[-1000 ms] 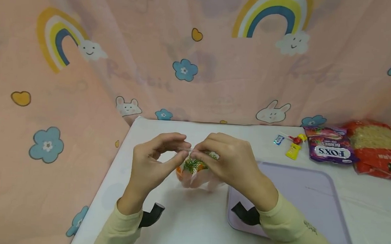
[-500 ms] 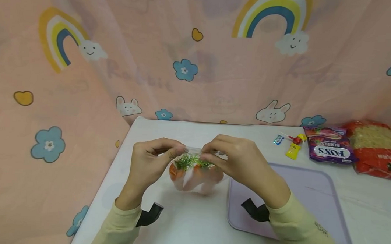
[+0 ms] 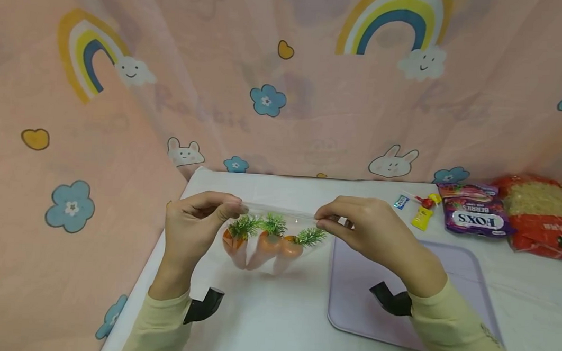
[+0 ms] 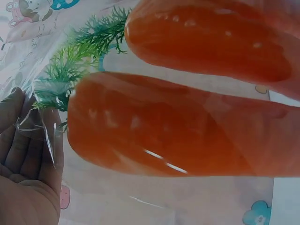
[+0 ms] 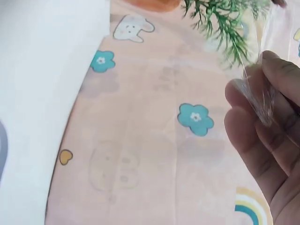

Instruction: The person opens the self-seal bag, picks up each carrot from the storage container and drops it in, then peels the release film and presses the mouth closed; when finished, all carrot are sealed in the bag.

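A clear plastic bag [image 3: 279, 211] hangs between my two hands, its top edge stretched nearly straight. Inside are three orange carrots [image 3: 269, 244] with green feathery tops [image 3: 273, 225]; in the left wrist view two carrots [image 4: 178, 126] fill most of the picture. My left hand [image 3: 189, 229] pinches the bag's left upper corner between thumb and fingers. At the right upper corner my right hand [image 3: 364, 227] pinches the plastic, and the right wrist view shows the bag's corner [image 5: 262, 103] between thumb and fingers.
A lilac tray [image 3: 359, 312] lies on the white table under my right forearm. Behind it are small wrapped candies [image 3: 421, 217], a purple Fox's candy bag [image 3: 475, 209] and a red food packet [image 3: 546, 216]. A printed pink cloth [image 3: 312, 119] hangs behind the table.
My hands have moved apart, the left one leftward and the right one rightward. The bag's top edge is now spread wide, and the carrots show separately side by side.
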`<state>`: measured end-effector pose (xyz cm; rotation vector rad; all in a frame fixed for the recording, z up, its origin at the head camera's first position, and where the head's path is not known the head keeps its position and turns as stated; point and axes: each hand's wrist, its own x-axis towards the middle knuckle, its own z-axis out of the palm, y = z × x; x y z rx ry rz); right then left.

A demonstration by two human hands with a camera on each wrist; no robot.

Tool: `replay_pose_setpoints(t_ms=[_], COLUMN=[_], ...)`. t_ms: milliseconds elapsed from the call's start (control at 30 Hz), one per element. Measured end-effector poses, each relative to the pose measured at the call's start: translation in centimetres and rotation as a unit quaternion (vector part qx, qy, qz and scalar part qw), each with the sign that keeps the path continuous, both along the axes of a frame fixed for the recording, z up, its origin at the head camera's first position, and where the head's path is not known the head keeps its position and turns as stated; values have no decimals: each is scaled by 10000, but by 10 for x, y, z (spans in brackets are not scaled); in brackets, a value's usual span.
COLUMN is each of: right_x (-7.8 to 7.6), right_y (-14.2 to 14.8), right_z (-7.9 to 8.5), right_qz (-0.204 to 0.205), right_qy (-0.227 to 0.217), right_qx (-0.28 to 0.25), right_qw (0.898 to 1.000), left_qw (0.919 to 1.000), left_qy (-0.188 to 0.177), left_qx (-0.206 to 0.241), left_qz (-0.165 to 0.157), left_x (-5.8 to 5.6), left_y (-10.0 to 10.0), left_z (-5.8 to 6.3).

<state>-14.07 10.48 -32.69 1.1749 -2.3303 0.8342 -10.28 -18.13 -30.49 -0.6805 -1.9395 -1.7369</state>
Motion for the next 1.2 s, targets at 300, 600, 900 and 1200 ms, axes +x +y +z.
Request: replay_pose_setpoints(t_ms=[300,600,900,1200], right_x=[-10,-7,11,0], right_y=[19,23,5,16], right_z=[-8,-11,-2,-18], right_qz=[116,906,698,636], right_qy=[-681,-2624,-3006,-3478], right_qx=[-30,-1348,-1907,-2374], right_qw=[9976,9512,9319,9048], left_qw=[9998,9989,9986,9942], left_qy=[-138,-108,-217,-795], left_qx=[-16,427,484,726], left_qz=[115,-130,40,40], left_x=[3,-2,-2,-5], left_y=[-4,-11,-9,-9], left_z=[2,-5,-8,-12])
